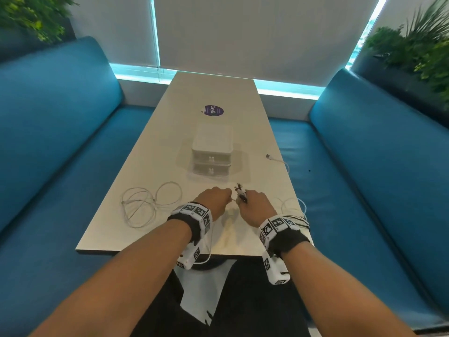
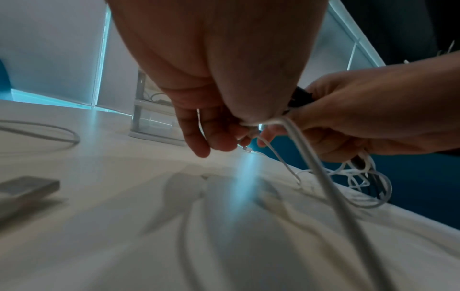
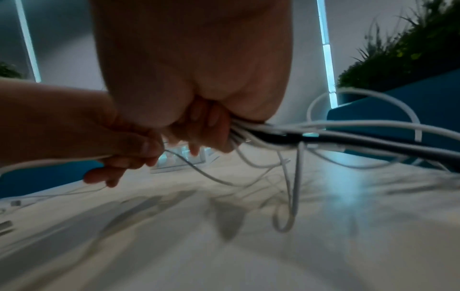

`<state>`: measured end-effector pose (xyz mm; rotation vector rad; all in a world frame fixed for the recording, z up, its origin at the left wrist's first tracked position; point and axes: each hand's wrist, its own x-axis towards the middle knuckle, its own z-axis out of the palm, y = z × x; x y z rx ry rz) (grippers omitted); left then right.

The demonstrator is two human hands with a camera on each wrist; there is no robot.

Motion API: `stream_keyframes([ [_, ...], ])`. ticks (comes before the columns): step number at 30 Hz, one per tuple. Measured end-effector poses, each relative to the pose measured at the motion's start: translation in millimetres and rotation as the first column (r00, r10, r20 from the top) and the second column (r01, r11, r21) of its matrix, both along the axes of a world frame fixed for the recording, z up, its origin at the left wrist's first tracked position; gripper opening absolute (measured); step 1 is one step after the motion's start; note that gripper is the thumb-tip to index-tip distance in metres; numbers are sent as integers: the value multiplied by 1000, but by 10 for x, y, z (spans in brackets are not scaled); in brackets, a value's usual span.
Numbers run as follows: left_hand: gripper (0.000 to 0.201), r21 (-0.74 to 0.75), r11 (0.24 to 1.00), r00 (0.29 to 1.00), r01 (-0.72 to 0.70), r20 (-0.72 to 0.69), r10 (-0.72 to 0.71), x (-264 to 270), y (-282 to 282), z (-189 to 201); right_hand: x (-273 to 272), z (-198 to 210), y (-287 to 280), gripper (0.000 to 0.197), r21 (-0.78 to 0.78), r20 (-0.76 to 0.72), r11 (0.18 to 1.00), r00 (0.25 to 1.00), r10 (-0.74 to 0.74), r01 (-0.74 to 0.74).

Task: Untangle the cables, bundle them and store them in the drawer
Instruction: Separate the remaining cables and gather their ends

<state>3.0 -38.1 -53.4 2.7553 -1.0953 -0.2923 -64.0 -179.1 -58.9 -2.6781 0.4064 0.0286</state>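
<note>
Forearms nearest the lens; beyond them we are working at the near edge of the counter (image 1: 150,152). Our right hand (image 1: 255,206) is clenching a mixed bundle of cables (image 3: 286,133), its fingers (image 3: 211,126) curled round white and black strands trailing toward 4 o'clock. Our left hand (image 1: 213,200) is pinching one white strand (image 2: 251,126) just beside it at 9 o'clock. Judgement: we should be drawing that strand out slowly, slackening the right grip so no loop tightens. A freed coil (image 1: 145,205) is lying at 9 o'clock; the drawer unit (image 1: 211,152) is standing at 12 o'clock, drawers closed.
</note>
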Motion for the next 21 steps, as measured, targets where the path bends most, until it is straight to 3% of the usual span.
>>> stream_keyframes([
  [4,14,-63,998,999,-19,-45,16,7,-26,35,-5,25,-7,23,51,-25,997,998,54,-53],
  [8,17,30,999,998,24,-56,-22,58,27,46,-14,8,-26,23,-25,-43,999,998,39,-40],
  [15,28,95,995,994,-27,-99,36,210,248,41,-102,-16,-324,21,-152,-89,965,969,-229,214],
  [21,21,101,990,994,-99,-42,104,14,91,33,-12,33,-172,28,1,35,967,967,-254,254],
])
